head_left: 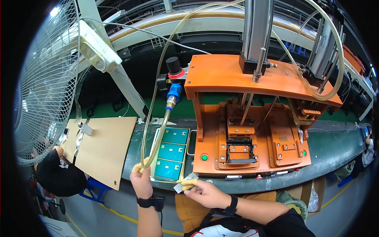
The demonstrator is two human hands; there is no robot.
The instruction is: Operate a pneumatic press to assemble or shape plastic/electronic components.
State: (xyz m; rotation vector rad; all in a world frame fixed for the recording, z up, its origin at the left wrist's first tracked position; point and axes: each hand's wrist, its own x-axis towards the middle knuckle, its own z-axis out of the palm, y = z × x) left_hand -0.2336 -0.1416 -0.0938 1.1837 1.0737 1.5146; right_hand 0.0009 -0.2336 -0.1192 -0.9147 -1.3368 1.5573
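Observation:
My left hand, with yellowish finger cots on its fingertips, is raised at the left edge of a stack of sheets. Its fingers close round the low bend of a clear air hose. My right hand, also wearing finger cots, pinches a small grey flat piece just in front of the stack; its fingers hide part of the piece. The top sheet has teal rectangular panels with pale edges. To the right stands an orange press fixture with a black frame-shaped part in its nest.
A blue hose fitting and regulator sit at the press's left side. A caged fan fills the far left, above a tan board. Another person sits at the left. Pneumatic cylinders rise above the press.

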